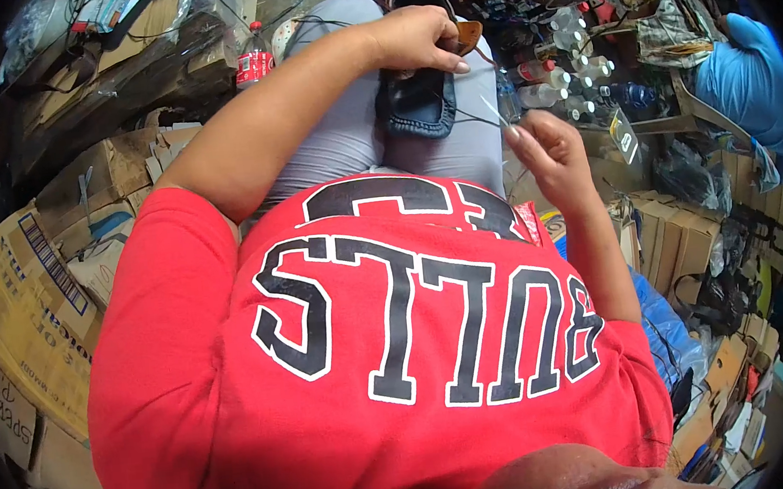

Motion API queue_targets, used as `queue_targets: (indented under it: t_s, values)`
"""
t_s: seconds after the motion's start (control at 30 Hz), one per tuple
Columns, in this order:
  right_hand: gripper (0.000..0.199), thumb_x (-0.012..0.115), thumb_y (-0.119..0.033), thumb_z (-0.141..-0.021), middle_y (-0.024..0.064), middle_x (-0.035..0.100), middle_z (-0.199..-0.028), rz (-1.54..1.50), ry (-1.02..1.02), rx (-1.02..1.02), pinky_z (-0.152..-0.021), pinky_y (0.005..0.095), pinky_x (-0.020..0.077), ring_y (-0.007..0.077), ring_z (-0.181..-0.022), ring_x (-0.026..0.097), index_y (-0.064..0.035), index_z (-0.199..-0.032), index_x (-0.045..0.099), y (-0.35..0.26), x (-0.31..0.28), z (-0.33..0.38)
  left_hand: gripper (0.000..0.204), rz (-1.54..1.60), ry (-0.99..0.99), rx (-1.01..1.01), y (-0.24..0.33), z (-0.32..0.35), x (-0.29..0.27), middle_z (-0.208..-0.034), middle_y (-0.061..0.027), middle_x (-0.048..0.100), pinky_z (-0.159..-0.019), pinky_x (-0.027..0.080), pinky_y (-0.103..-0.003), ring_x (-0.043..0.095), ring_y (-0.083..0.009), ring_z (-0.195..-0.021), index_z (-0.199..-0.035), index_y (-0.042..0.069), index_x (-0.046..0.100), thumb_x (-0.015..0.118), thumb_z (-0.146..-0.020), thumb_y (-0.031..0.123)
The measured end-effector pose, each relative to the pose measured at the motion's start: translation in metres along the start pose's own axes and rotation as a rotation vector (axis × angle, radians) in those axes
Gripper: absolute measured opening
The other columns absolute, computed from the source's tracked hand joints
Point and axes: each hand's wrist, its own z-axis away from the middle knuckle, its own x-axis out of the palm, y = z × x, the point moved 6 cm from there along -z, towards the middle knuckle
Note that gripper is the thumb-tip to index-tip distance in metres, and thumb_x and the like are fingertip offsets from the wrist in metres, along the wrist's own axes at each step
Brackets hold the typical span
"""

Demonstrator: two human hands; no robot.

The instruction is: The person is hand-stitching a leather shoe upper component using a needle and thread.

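Now, left hand (pixel 420 39) gripping the black shoe (pixel 419 128) on the lap (pixel 340 130), right hand (pixel 549 151) pinching a thin pale needle-like piece (pixel 490 105), steady shoe and smooth, even pulls should serve best.

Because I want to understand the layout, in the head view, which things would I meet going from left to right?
Yellowish cardboard, red-capped bottle, black shoe, right hand's fingers, light blue cloth.
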Motion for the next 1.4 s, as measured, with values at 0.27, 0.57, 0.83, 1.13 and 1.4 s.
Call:
queue_targets:
  t_s: [0.27, 0.57, 0.83, 1.13, 1.4]
  values:
    - [0.023, 0.063, -0.005, -0.08, 0.0076, 0.054, -0.074, 0.307, -0.009, -0.111, -0.061, 0.0283, 0.0438, 0.0181, -0.066, 0.054, -0.0105, -0.102, 0.068, 0.008, 0.013, -0.025, 0.027, -0.154, -0.168, 0.059, 0.019, 0.008, -0.008, -0.089, -0.0071, 0.059, -0.079, 0.045, -0.034, 0.057, -0.0216, -0.089, -0.086, 0.004, 0.065, 0.076, -0.069, 0.02]
    - [0.02, 0.061, -0.006, -0.078, 0.0106, 0.057, -0.076, 0.479, -0.037, -0.094, -0.063, 0.0315, 0.0462, 0.0237, -0.068, 0.058, -0.009, -0.096, 0.069, 0.004, 0.013, -0.037, 0.025, 0.217, -0.277, -0.007, 0.01, 0.009, -0.003, -0.088, -0.0063, 0.067, -0.08, 0.047, -0.027, 0.061, -0.015, -0.084, -0.094, 0.0, 0.067, 0.071, -0.073, 0.013]
    - [0.018, 0.061, -0.006, -0.079, 0.0108, 0.059, -0.079, 0.378, -0.052, -0.073, -0.065, 0.0297, 0.0469, 0.0217, -0.07, 0.06, -0.0064, -0.096, 0.069, 0.004, 0.012, -0.04, 0.024, 0.265, -0.303, -0.015, 0.012, 0.006, 0.001, -0.089, -0.0067, 0.069, -0.08, 0.048, -0.026, 0.063, -0.0143, -0.082, -0.095, 0.002, 0.069, 0.069, -0.072, 0.007]
    - [0.017, 0.06, -0.004, -0.081, 0.0098, 0.06, -0.08, 0.36, -0.042, -0.1, -0.066, 0.0285, 0.0467, 0.0193, -0.071, 0.06, -0.0051, -0.095, 0.068, 0.004, 0.011, -0.043, 0.024, 0.264, -0.306, -0.038, 0.015, 0.007, 0.0, -0.089, -0.0066, 0.069, -0.077, 0.049, -0.026, 0.063, -0.0134, -0.08, -0.096, 0.002, 0.069, 0.068, -0.072, 0.006]
    - [0.019, 0.061, -0.003, -0.079, 0.0093, 0.06, -0.081, 0.295, -0.038, -0.153, -0.067, 0.0279, 0.0468, 0.0189, -0.073, 0.06, -0.006, -0.096, 0.068, 0.016, 0.013, -0.047, 0.024, 0.246, -0.306, 0.002, 0.014, 0.001, 0.003, -0.088, -0.0068, 0.069, -0.077, 0.049, -0.026, 0.063, -0.0136, -0.079, -0.095, 0.001, 0.069, 0.068, -0.073, 0.007]
